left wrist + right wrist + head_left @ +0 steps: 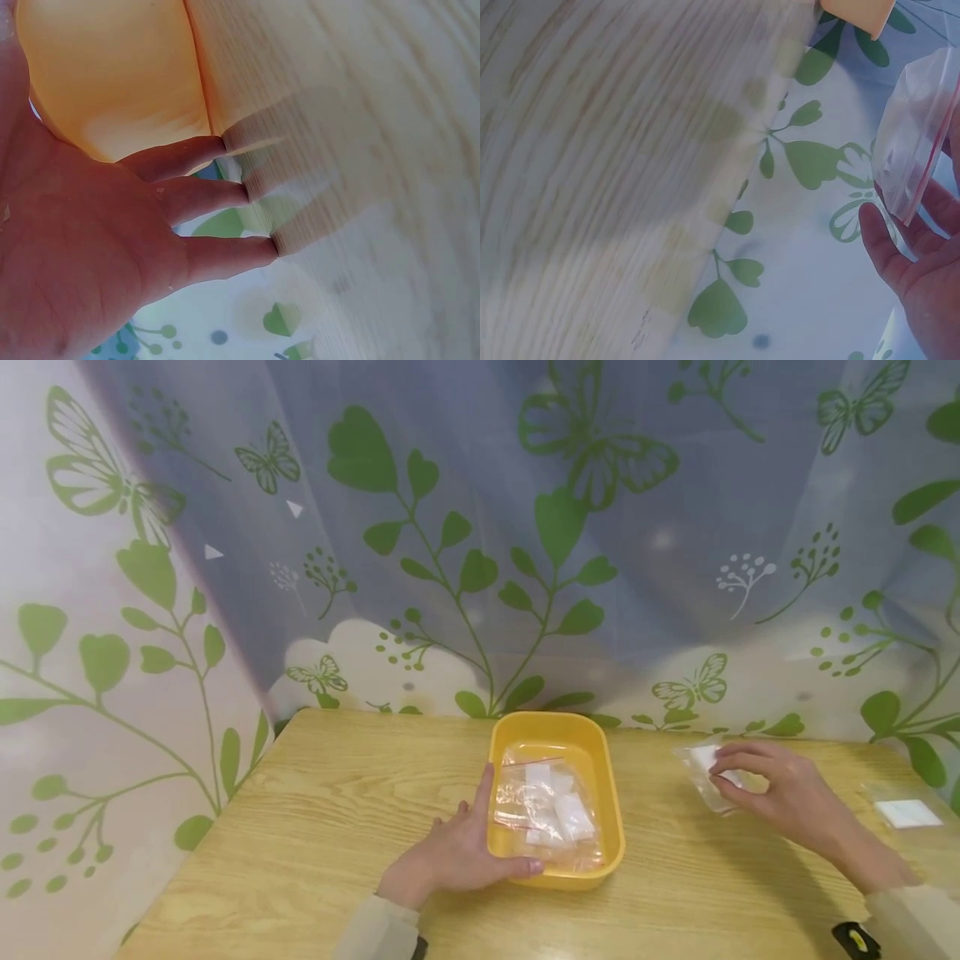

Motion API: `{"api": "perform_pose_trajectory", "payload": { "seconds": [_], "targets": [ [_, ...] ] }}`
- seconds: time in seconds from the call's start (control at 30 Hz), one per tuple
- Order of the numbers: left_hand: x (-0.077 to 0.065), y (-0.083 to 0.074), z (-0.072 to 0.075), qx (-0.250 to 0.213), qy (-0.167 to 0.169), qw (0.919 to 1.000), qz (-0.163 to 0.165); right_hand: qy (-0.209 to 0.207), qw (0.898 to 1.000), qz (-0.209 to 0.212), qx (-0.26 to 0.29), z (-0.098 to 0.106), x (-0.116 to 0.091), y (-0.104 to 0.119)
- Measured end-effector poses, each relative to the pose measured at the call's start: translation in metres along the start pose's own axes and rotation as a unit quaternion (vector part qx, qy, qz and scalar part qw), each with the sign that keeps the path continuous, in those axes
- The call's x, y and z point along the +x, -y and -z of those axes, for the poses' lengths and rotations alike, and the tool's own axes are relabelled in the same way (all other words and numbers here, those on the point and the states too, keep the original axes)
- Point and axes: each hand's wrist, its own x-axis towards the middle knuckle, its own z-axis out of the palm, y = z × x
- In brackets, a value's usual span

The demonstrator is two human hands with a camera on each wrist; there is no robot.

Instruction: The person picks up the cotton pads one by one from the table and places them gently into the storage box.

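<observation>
A yellow plastic bin (613,827) stands on the table with several clear zip-lock bags (551,802) in it, holding white pieces. My left hand (457,856) rests against its near left corner, index finger along the left side and thumb across the near rim. In the left wrist view, the other three fingers (225,259) stretch out straight, their tips at the tabletop. To the right of the bin, my right hand (787,789) pinches a small clear zip-lock bag (693,768) above the table. The right wrist view shows the red seal line on this bag (915,135).
Another clear bag with a white piece (907,813) lies at the right of the wood-grain table (337,802). Behind the table and to its left hangs a curtain (465,635) printed with leaves and butterflies.
</observation>
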Motion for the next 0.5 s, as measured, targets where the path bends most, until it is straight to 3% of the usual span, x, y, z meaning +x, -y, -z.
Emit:
{"api": "perform_pose_trajectory", "payload": {
  "seconds": [0.2,0.5],
  "targets": [
    [0.0,0.001,0.0,-0.003,-0.001,1.0,0.0,-0.013,1.0,0.022,0.001,-0.002,0.005,0.006],
    [0.0,0.001,-0.001,-0.004,0.0,1.0,0.003,-0.022,0.999,0.021,0.018,-0.008,0.012,0.02]
  ]
}}
